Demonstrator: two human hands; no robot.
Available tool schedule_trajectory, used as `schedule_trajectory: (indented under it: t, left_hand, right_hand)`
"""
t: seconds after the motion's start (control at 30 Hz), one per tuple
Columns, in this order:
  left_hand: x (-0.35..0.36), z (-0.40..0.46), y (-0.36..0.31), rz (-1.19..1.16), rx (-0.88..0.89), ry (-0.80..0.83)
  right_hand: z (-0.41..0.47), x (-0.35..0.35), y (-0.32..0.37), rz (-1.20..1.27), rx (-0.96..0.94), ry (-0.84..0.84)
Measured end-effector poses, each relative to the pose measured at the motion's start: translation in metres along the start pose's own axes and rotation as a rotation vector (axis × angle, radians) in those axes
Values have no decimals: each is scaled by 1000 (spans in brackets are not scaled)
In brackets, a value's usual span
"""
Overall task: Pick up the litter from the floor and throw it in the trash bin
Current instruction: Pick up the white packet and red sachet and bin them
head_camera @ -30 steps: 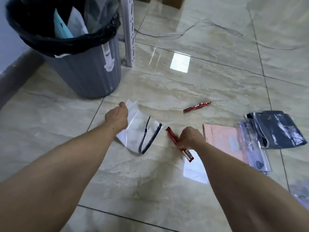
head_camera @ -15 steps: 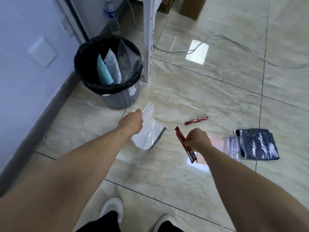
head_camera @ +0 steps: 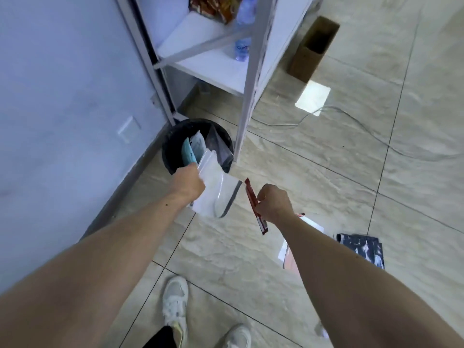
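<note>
My left hand (head_camera: 187, 184) grips a clear plastic zip bag (head_camera: 216, 194) by its upper edge; the bag hangs just in front of the trash bin (head_camera: 168, 146), its top over the near rim. The bin is grey with a black liner and holds a teal packet and other wrappers. My right hand (head_camera: 273, 203) pinches a long red sachet (head_camera: 253, 203), held off the floor to the right of the bag. A dark crumpled bag (head_camera: 364, 248) and a pink sheet (head_camera: 288, 259) lie on the tiles at the right, the sheet partly hidden by my right forearm.
A white metal shelf rack (head_camera: 247, 79) stands right behind the bin, one leg beside its rim, with a water bottle (head_camera: 242, 50) on it. The wall (head_camera: 62, 96) runs along the left. A cardboard box (head_camera: 312, 50) and a cable (head_camera: 351, 121) lie further back. My shoes (head_camera: 175, 310) are below.
I have stood up, so the view rose. Both hands lifted their litter off the floor; the left hand carried the clear bag up to the bin's rim.
</note>
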State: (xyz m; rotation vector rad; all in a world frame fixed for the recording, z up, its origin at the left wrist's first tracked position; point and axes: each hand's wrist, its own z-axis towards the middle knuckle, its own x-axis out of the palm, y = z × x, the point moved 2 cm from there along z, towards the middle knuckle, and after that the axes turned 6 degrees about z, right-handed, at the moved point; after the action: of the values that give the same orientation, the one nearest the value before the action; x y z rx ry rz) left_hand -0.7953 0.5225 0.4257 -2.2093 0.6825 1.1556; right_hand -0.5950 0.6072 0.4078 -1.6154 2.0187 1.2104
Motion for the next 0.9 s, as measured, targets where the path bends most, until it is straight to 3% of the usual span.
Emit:
schedule_trajectory:
  t: [0.13, 0.4, 0.53, 0.67, 0.77, 0.9]
  left_hand:
    - [-48, 26, 21, -25, -40, -45]
    - [-75, 106, 59, -101, -115, -90]
    - [-65, 136, 64, -101, -130, -85]
    - [-53, 160, 65, -184, -144, 25]
    - [-52, 170, 62, -129, -59, 100]
    - [-62, 179, 61, 0, 51, 82]
  right_hand:
    - [22, -5, 67, -76, -38, 61]
    - [81, 20, 154, -85, -42, 4]
    - [116, 40, 172, -144, -47, 0]
    - [145, 61, 184, -198, -105, 57]
    - [153, 68, 184, -199, -104, 123]
    - [153, 60, 173, -177, -41, 146]
